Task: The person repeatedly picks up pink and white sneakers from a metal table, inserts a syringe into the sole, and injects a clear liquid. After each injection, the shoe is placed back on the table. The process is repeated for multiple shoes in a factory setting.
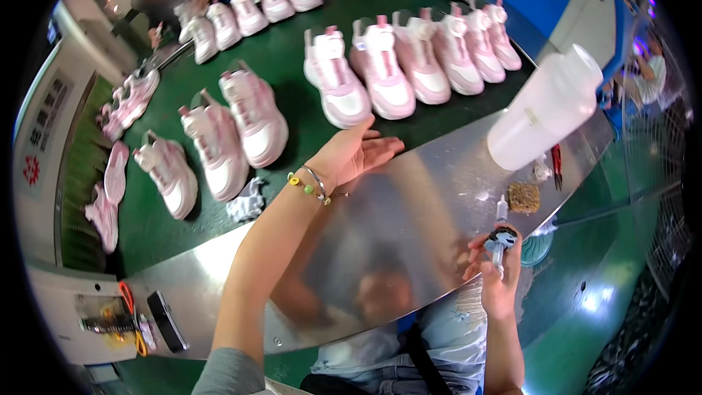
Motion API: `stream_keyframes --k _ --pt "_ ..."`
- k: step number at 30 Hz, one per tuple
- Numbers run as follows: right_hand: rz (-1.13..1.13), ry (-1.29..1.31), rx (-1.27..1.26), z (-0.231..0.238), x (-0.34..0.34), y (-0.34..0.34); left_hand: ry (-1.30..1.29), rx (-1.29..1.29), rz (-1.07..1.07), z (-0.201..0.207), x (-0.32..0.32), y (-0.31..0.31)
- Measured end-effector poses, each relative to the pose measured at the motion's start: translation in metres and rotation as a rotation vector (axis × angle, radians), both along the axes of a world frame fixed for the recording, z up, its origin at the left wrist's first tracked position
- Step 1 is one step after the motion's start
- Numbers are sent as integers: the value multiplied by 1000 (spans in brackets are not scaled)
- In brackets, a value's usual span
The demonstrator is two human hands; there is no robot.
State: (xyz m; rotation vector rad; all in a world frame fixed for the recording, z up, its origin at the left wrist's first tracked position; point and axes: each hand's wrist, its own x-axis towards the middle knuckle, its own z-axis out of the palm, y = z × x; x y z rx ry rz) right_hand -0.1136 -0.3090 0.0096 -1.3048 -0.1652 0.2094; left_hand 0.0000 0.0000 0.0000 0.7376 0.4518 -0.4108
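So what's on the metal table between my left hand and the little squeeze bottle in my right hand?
In the head view, only bare shiny metal table lies between the left hand and the small squeeze bottle held in the right hand.

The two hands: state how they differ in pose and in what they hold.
The left hand reaches forward, open and empty, over the steel table's far edge; the right hand stays near, closed around a small squeeze bottle. The left wrist wears bracelets; the right is bare. Both are ungloved.
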Motion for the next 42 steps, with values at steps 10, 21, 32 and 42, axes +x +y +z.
stream_keyframes --k 10,21,32,42 --pt "111 89 165 6 5 -26 42 187 595 -7 95 -63" --pt "188 79 102 1 14 -28 -168 505 71 100 -62 -51" --pt "224 78 192 -2 14 -38 39 384 445 -3 57 -51" --pt "266 127 310 -12 16 -49 -53 264 274 29 -165 -87"
